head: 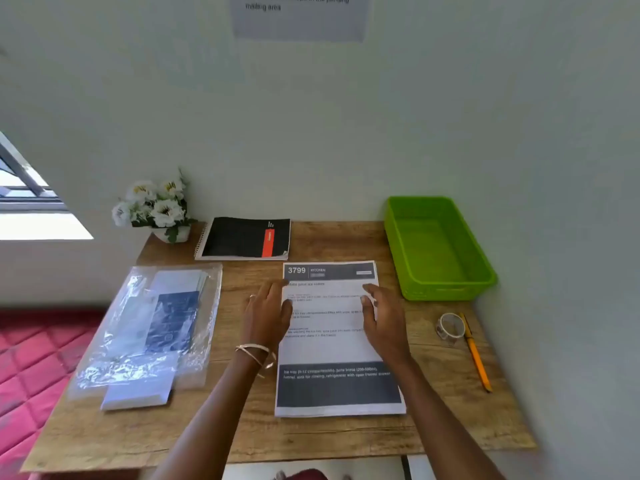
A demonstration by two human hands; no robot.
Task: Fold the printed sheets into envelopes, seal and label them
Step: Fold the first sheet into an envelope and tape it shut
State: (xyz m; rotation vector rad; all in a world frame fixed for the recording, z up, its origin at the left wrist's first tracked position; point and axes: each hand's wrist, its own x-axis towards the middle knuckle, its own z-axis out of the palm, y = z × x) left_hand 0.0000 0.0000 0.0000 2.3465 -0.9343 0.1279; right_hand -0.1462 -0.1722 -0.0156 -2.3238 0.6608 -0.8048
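Observation:
A stack of printed sheets [332, 351] lies flat in the middle of the wooden table [242, 434], its top page headed "3799 KITCHEN". My left hand [268, 315] hovers at the stack's left edge, fingers spread, holding nothing. My right hand [382, 315] is over the upper right part of the page, fingers apart and empty. A clear plastic bag of white envelopes [152, 327] lies to the left. A roll of clear tape [450, 326] and an orange pen [476, 353] lie to the right.
A green plastic basket [436, 247] stands at the back right against the wall. A black spiral notebook [246, 239] and a pot of white flowers [156, 209] sit along the back edge. An instruction sheet [299, 15] hangs on the wall.

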